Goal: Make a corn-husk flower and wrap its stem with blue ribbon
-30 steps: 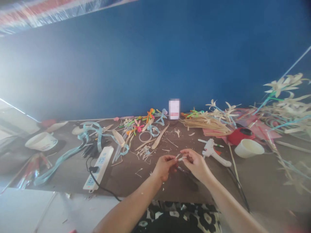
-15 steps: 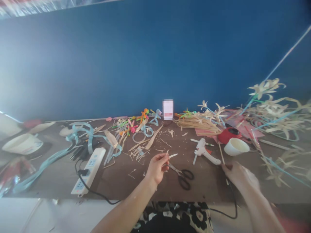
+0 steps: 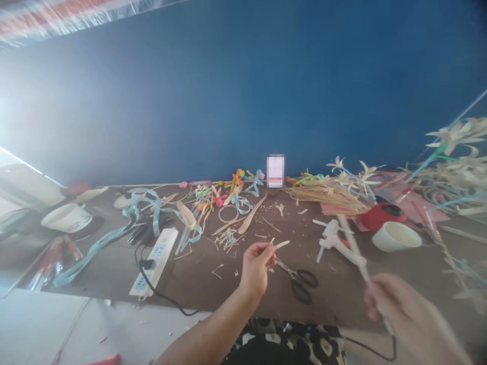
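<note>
My left hand (image 3: 255, 271) is closed in a pinch on a small pale petal-like strip (image 3: 282, 245), whose tip sticks out to the right. Just below it on the table lies a pair of black-handled scissors (image 3: 307, 285). My right hand (image 3: 403, 304), smeared by motion, grips a thin pale stick (image 3: 353, 244) that slants up and to the left. Behind that stick, a white glue gun (image 3: 330, 234) rests on the table, partly covered by it.
A white power strip (image 3: 160, 258) with a plugged-in black cord lies left. White cups (image 3: 395, 237) (image 3: 66, 218) stand at both sides. Pale straw-like flowers (image 3: 456, 136) crowd the right, near a red object (image 3: 382, 217). Scraps and light-blue ribbon (image 3: 97, 253) litter the brown table (image 3: 236, 299).
My right hand has lifted the stick from beside the glue gun and drawn it toward me. The left hand keeps its pinch. The view has shifted left.
</note>
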The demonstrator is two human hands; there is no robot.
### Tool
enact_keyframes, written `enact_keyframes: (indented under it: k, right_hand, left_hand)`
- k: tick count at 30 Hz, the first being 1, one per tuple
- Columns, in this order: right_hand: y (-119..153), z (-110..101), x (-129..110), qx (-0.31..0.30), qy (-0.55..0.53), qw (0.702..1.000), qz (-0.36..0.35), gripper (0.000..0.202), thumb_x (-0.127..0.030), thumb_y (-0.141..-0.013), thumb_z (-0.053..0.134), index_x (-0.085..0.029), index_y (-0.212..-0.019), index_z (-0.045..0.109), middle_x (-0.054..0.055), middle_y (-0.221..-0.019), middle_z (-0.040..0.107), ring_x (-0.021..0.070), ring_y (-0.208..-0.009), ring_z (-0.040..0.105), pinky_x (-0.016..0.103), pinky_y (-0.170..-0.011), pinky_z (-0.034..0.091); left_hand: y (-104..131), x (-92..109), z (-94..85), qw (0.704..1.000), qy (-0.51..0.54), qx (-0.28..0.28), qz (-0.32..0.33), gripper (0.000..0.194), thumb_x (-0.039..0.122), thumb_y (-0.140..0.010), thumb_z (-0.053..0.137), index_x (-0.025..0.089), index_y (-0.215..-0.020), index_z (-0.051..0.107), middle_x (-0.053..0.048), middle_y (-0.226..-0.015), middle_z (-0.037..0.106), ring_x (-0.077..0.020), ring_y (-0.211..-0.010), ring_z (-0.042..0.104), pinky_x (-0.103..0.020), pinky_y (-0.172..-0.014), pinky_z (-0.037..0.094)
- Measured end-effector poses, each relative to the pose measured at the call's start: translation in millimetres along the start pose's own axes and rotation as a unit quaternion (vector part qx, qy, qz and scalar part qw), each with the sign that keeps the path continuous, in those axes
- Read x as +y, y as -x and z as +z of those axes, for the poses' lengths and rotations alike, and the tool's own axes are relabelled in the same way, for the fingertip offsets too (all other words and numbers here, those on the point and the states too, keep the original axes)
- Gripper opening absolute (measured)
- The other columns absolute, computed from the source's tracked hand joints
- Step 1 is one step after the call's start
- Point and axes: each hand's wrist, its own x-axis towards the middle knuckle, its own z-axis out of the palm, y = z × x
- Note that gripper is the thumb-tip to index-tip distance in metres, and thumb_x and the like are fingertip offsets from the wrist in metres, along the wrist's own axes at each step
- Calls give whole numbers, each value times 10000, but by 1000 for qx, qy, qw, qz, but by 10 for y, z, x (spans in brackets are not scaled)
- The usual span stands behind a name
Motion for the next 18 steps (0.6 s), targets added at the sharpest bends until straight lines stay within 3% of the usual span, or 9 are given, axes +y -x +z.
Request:
enact_keyframes:
  k: [2, 5, 7, 15, 18]
  right_hand:
    - [26, 339, -409, -86, -101, 990, -39, 228, -453, -748, 402, -240, -729, 482, -12, -502, 509, 139, -375, 467, 240, -362, 391]
    - [-31, 780, -847, -87, -205, 972, -76, 254, -428, -800, 360, -214, -808, 497, -11, -566, 512, 129, -465, 477, 214, -405, 380]
    - [-78, 947, -1007, -107, -241, 960, -93, 270, -412, -823, 341, -203, -831, 512, -8, -604, 518, 129, -527, 489, 207, -454, 388]
    - [-125, 1114, -1147, -156, -296, 936, -104, 346, -445, -794, 404, -157, -775, 593, 17, -642, 573, 157, -619, 528, 232, -610, 423]
    - [-114, 1163, -1110, -161, -321, 930, -72, 370, -474, -767, 432, -149, -735, 604, -4, -555, 547, 138, -536, 509, 218, -554, 413]
  left_hand:
    - [50, -39, 61, 1000, -18, 0, 9, 176, 256, -577, 677, 148, -682, 586, 26, -556, 552, -59, -486, 485, -181, -491, 379]
    - [113, -81, 92, 999, -44, 0, 24, 166, 251, -587, 668, 138, -681, 591, 18, -554, 553, -67, -492, 483, -192, -505, 388]
    - [135, -90, 62, 998, -52, 5, 40, 159, 248, -594, 662, 135, -684, 596, 14, -563, 558, -71, -504, 484, -197, -516, 393]
    - [136, -103, -49, 994, -72, 25, 75, 145, 253, -627, 637, 133, -692, 588, -7, -617, 594, -91, -553, 514, -220, -570, 420]
    - [141, -128, -39, 995, -70, 29, 68, 148, 260, -635, 630, 138, -705, 581, -12, -640, 606, -101, -564, 532, -227, -573, 429]
